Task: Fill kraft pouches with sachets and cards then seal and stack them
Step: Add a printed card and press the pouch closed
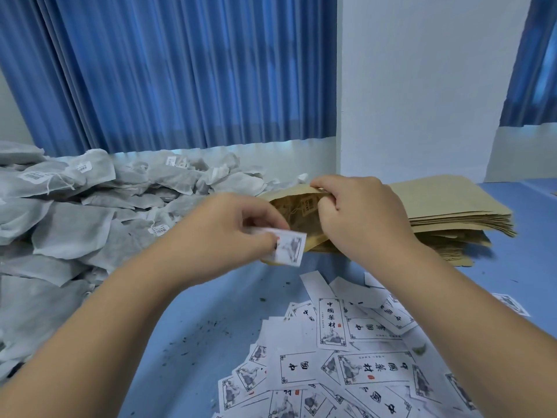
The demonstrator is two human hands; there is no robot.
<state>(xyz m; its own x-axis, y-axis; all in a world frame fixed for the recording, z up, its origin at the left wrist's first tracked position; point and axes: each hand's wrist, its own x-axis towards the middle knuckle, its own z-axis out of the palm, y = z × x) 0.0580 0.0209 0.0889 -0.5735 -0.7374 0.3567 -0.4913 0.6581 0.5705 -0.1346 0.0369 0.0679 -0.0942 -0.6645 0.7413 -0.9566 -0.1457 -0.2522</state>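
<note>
My right hand (358,215) grips the upper edge of a kraft pouch (294,206) and holds its mouth wide; a sachet with a small label shows inside. My left hand (232,230) pinches a white printed card (290,248) just in front of the pouch mouth, at its lower left. A stack of flat kraft pouches (446,212) lies behind my right hand. White fabric sachets (90,212) are heaped on the left. Loose printed cards (346,351) are scattered on the blue table near me.
The blue table (205,327) carries dark crumbs between the sachet heap and the cards. Blue curtains (180,70) and a white wall pillar (422,86) stand behind the table. One card (511,303) lies apart at the right.
</note>
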